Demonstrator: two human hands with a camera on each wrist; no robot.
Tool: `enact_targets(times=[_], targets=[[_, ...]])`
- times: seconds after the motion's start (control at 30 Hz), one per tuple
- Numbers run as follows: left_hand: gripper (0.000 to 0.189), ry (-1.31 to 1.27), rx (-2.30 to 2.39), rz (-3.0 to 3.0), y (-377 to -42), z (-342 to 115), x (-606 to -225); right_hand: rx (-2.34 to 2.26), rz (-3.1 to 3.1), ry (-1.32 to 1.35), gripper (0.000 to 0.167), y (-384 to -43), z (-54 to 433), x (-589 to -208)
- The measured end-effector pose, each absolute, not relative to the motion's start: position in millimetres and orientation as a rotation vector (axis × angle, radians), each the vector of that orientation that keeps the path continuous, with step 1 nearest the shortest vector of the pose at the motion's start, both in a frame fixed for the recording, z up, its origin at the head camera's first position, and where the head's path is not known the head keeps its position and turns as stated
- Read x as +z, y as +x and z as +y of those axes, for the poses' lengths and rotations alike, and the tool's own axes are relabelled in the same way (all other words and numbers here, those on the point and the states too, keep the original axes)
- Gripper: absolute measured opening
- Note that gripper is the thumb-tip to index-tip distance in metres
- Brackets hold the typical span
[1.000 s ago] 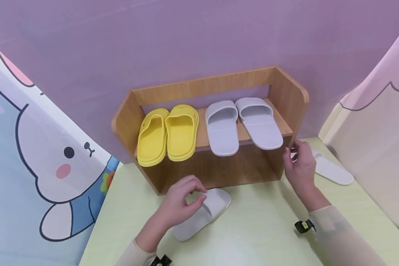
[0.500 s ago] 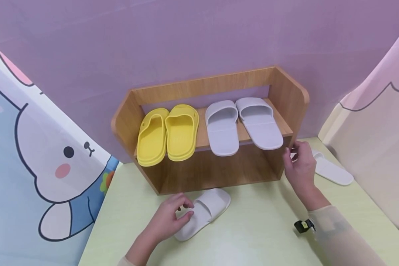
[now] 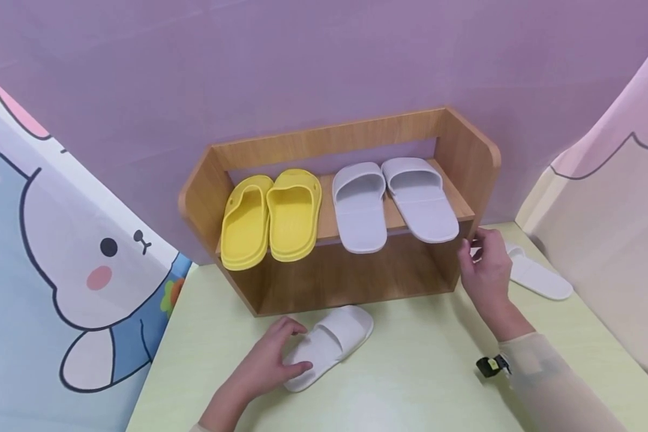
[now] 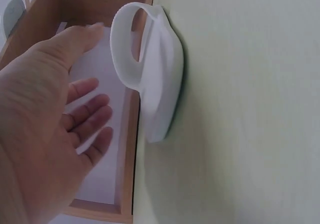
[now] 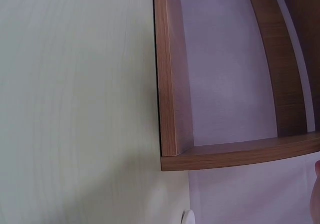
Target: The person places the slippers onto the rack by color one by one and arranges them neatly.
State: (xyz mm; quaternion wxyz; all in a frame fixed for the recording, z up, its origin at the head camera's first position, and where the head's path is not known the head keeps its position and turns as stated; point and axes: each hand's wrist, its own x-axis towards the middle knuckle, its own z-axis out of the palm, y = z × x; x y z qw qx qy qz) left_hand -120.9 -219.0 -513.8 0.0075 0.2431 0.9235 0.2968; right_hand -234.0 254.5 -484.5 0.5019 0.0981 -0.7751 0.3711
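Note:
My left hand point(image 3: 272, 363) hovers with thumb and fingers spread at the heel end of a white slide slipper point(image 3: 351, 330), which lies slanted on the table before the rack. In the left wrist view the slipper point(image 4: 167, 78) stands apart from the fingertips, its strap arching up. At the right side panel of the wooden shoe rack point(image 3: 332, 134), my right hand point(image 3: 488, 270) rests with loosely bent fingers against the panel's outer front edge. The right wrist view catches only a sliver of that hand point(image 5: 316, 196).
On the rack's upper shelf sit a left yellow clog point(image 3: 245, 225), a right yellow clog point(image 3: 293, 222) and two pale grey slides point(image 3: 360, 225). Another white slide point(image 3: 540, 279) lies right of the rack, partly behind my right hand. A purple cloth wall point(image 3: 324, 66) stands behind.
My left hand has drawn back leftward and down from above the slipper's strap to its heel end, and its fingers have spread wider. My right hand stays at the rack.

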Motion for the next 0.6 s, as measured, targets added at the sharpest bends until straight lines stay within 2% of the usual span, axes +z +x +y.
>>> enact_targets(times=[0.37, 0.6], targets=[[0.093, 0.696, 0.826, 2.826, -121.7, -222.5, -533.6, 0.912, -1.871, 0.236, 0.02, -233.3, 253.4, -482.9], [0.105, 0.713, 0.738, 2.87, -122.6, -216.8, -538.0, 0.915, -1.868, 0.243, 0.02, -233.0, 254.3, -482.8]])
